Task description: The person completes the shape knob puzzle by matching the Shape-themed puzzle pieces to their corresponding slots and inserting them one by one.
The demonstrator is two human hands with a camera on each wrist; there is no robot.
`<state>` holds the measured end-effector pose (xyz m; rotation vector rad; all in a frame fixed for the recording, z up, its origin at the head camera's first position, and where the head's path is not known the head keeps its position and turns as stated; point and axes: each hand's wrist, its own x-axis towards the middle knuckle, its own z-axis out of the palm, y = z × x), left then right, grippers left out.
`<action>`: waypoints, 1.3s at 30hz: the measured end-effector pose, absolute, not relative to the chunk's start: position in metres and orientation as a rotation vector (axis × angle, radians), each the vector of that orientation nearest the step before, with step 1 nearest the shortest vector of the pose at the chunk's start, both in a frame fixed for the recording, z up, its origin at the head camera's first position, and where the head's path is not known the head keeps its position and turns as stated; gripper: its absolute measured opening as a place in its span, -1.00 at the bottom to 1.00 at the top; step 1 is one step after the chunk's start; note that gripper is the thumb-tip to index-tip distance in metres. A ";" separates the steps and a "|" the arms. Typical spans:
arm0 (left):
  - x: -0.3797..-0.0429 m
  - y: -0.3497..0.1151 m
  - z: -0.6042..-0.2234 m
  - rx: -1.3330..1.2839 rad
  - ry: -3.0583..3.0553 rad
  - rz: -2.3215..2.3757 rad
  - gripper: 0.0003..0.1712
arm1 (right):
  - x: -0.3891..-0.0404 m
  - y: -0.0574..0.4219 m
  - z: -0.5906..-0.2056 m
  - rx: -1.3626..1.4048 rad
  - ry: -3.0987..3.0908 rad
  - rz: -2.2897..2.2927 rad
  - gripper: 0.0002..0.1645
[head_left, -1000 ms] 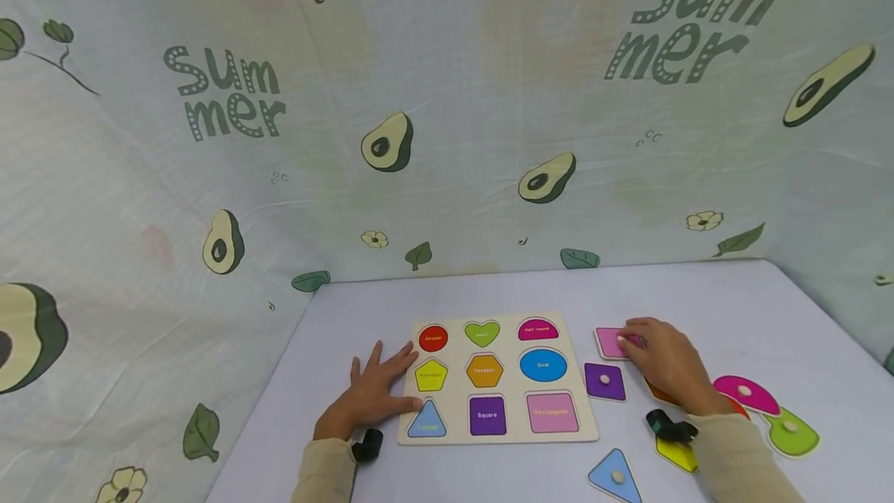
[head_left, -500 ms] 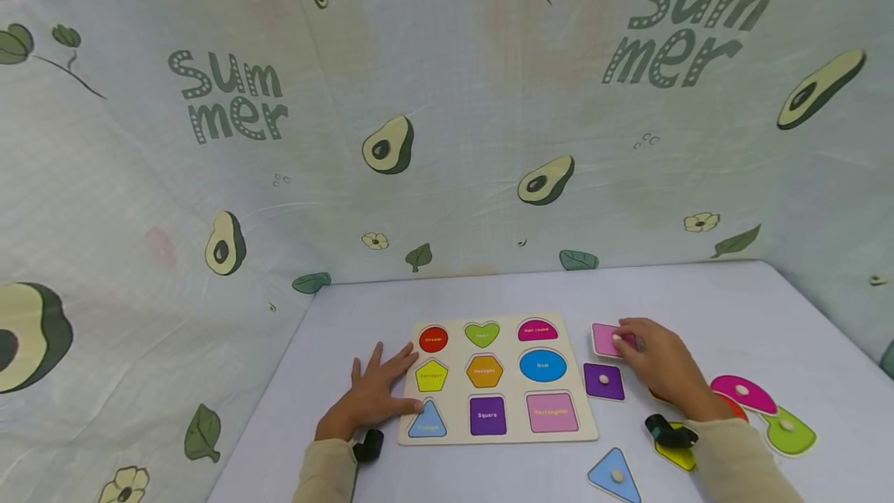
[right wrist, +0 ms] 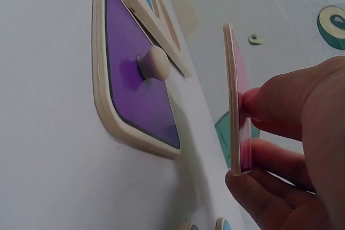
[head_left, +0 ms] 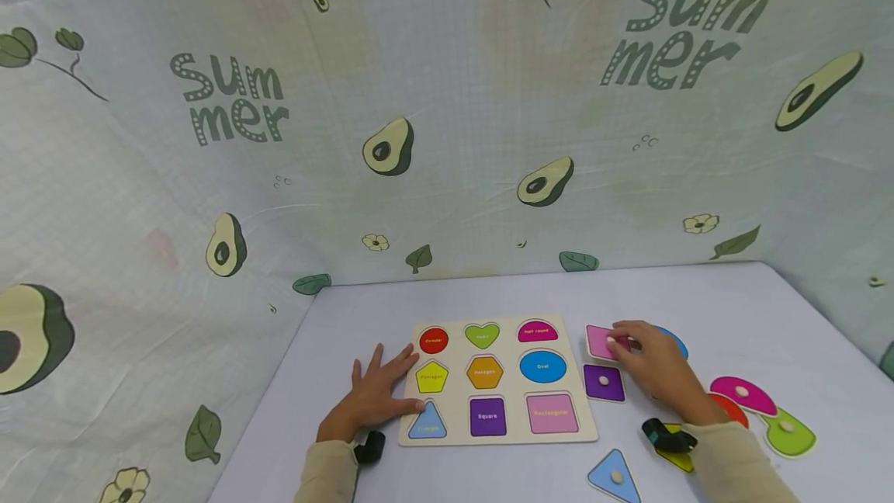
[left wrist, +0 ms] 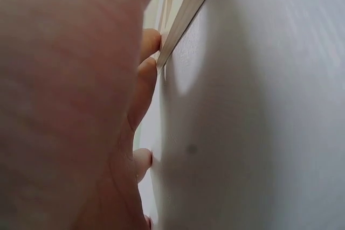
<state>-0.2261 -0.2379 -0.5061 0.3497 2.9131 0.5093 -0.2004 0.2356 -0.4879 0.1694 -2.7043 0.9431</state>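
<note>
My right hand [head_left: 660,369] pinches the pink rectangular puzzle piece [head_left: 599,341] by its knob, thumb and fingers together. In the right wrist view the piece [right wrist: 233,106] stands edge-on, raised off the table, with a fingertip under its lower end. Just below it lies the purple square piece [head_left: 615,390], its round knob upward. With fingers spread, my left hand [head_left: 370,400] rests at the left edge of the wooden shape board [head_left: 511,379], thumb over the blue triangle recess. The left wrist view shows fingertips right at the board's side [left wrist: 186,17].
Right of the board lie a blue triangle piece [head_left: 613,473], a yellow piece [head_left: 677,463] partly under the right wrist, a red piece [head_left: 729,407], a magenta half round [head_left: 754,396] and a green heart [head_left: 796,435]. A blue piece [head_left: 676,338] shows behind the right hand.
The right hand has shifted slightly left, toward the board, bringing the pink rectangular piece along. A blue piece behind that hand has come into view. The left hand stays put.
</note>
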 end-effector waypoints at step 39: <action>-0.227 -0.229 -0.507 0.324 2.957 0.469 0.14 | -0.197 0.208 -0.484 0.292 -2.635 1.003 -0.71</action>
